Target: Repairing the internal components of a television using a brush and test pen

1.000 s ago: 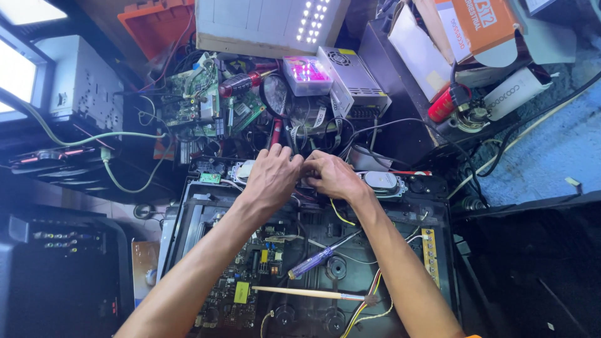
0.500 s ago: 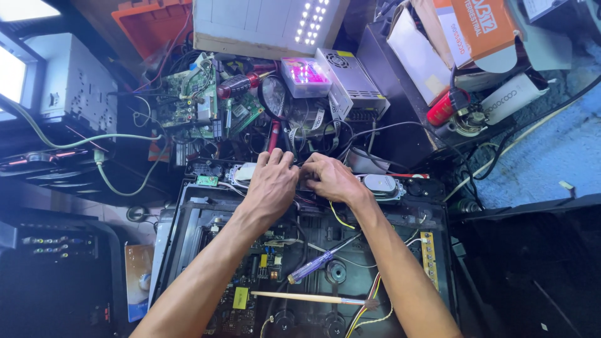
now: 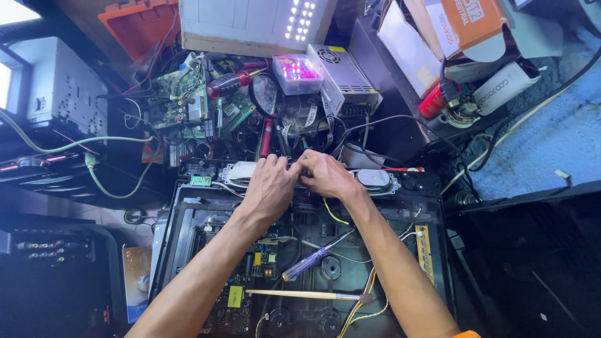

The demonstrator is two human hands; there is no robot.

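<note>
My left hand (image 3: 270, 186) and my right hand (image 3: 325, 174) meet, fingers pinched together, over the far edge of an opened black device chassis (image 3: 432, 206). What the fingertips grip is hidden between them; it looks like a small part or wire. A yellow wire (image 3: 330, 211) runs from under my right hand into the chassis. Below my forearms a blue-handled screwdriver (image 3: 305, 263) and a thin wooden-handled brush (image 3: 294, 293) lie on the circuit boards inside. Two oval speakers (image 3: 375, 180) sit at the chassis's far edge.
Loose green circuit boards (image 3: 181, 103), a red-handled tool (image 3: 228, 83), a magnifier (image 3: 265, 95), a lit pink box (image 3: 297, 70) and a metal power supply (image 3: 343, 77) crowd the bench beyond. Black equipment stands left (image 3: 44, 250). An orange box (image 3: 466, 25) sits at the back right.
Both hands stay pinched together at the chassis's far edge; the view has shifted slightly, and the fingers have hardly moved.
</note>
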